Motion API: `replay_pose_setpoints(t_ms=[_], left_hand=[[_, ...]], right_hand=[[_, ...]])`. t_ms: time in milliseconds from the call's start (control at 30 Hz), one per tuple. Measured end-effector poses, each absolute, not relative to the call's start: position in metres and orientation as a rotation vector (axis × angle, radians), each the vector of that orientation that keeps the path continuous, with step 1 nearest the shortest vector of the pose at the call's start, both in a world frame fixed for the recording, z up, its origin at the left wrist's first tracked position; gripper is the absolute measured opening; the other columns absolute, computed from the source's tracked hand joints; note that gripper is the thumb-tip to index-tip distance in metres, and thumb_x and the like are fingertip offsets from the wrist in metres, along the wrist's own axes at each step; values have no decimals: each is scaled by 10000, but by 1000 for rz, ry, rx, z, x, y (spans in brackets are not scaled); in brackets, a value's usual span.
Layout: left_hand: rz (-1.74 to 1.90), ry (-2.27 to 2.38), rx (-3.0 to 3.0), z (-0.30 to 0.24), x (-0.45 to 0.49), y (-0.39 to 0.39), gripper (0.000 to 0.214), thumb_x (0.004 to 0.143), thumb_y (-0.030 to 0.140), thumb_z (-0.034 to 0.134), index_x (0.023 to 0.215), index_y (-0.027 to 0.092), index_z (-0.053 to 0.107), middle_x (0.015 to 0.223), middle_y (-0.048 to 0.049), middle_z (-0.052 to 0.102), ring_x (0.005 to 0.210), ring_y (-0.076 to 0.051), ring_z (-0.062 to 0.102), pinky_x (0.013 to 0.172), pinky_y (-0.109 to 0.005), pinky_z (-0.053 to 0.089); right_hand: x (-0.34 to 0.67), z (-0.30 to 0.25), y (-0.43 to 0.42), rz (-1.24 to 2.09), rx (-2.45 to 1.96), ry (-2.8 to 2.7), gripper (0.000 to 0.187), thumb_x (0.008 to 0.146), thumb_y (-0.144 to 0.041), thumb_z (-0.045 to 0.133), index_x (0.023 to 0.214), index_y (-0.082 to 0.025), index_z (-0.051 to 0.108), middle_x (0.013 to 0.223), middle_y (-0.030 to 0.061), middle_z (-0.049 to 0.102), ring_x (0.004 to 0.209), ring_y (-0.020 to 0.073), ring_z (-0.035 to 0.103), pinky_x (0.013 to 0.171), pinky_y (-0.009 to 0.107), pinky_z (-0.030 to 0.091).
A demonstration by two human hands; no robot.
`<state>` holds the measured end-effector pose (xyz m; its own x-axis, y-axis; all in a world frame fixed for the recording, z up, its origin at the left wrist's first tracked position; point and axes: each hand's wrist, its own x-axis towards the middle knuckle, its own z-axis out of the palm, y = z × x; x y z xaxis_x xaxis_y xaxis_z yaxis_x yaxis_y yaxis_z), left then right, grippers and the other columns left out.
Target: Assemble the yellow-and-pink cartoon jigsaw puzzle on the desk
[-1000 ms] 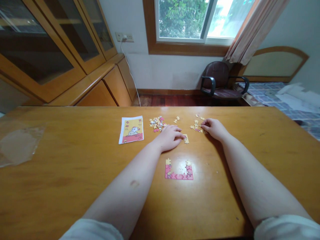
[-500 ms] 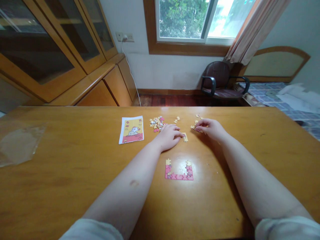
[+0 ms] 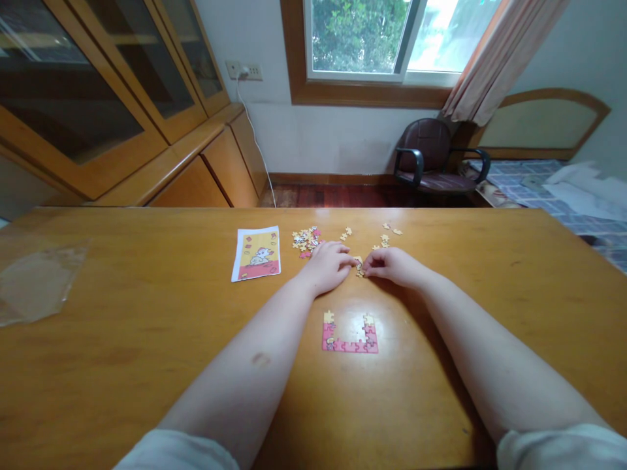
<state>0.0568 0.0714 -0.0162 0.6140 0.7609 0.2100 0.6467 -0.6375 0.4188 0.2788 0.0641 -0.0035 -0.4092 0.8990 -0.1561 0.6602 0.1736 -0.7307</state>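
Note:
My left hand rests on the wooden table, its fingertips pressed on a small yellow puzzle piece. My right hand has its fingers pinched together at the same piece, so both hands meet there. Nearer to me lies a partly joined puzzle, a pink and yellow U-shaped border. Loose pieces lie in a pile beyond my left hand, and a smaller scatter lies beyond my right hand.
A printed reference picture lies left of the pile. A clear plastic bag lies at the table's left edge. Behind the table are wooden cabinets, a dark office chair and a window.
My right hand has moved left from the scatter of pieces to the piece under my left fingertips. My left hand has stayed almost still.

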Motion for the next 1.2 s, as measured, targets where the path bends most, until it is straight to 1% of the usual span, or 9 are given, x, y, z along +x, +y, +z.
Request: replay_pose_setpoints(t_ms=[233, 400, 633, 800, 933, 1067, 1200], left_hand=[[537, 1136, 2542, -16, 57, 71, 252, 902, 226, 557, 1036, 278, 764, 1210, -72, 654, 1196, -261, 536, 1064, -480, 378], [535, 1146, 2548, -17, 56, 72, 255, 906, 234, 552, 1040, 289, 762, 1208, -64, 654, 1198, -256, 531, 1064, -476, 376], [557, 1120, 2542, -17, 56, 71, 254, 909, 236, 550, 1046, 281, 759, 1224, -73, 644, 1203, -254, 529, 1070, -472, 378], [554, 1014, 2562, -15, 56, 70, 238, 876, 210, 581, 1010, 288, 762, 1254, -60, 644, 1257, -269, 501, 1096, -498, 346], [536, 944, 2547, -13, 56, 69, 196, 850, 218, 615, 942, 288, 772, 1252, -47, 650, 1281, -290, 489, 1104, -523, 327], [511, 879, 2536, -11, 55, 67, 145, 826, 232, 652, 867, 288, 779, 1246, -33, 655, 1287, -291, 487, 1119, -526, 312], [492, 871, 2534, -11, 55, 67, 133, 825, 259, 662, 872, 296, 781, 1245, -30, 657, 1283, -287, 490, 1122, -523, 316]], right_hand=[[279, 0, 64, 1027, -1541, -2210, 88, 768, -249, 686, 818, -226, 755, 848, 13, 768, 815, 197, 691, 774, 288, 497], [279, -1, 65, 993, -1525, -2230, 100, 775, -225, 666, 822, -221, 754, 841, 22, 767, 794, 197, 690, 763, 297, 502], [282, -5, 66, 1050, -1498, -2167, 129, 759, -289, 653, 810, -203, 736, 791, 26, 739, 742, 177, 653, 726, 289, 489], [286, -7, 66, 1140, -1436, -2125, 186, 699, -333, 688, 799, -177, 703, 713, 10, 664, 659, 142, 574, 649, 272, 449], [287, -7, 65, 1219, -1398, -2121, 255, 652, -359, 733, 826, -174, 707, 701, -4, 623, 650, 132, 548, 628, 262, 436], [287, -7, 65, 1201, -1407, -2143, 236, 664, -345, 726, 825, -173, 719, 698, 0, 620, 656, 136, 551, 638, 265, 440], [286, -7, 66, 1139, -1428, -2193, 208, 686, -328, 706, 832, -179, 719, 694, -2, 616, 656, 140, 556, 630, 265, 437]])
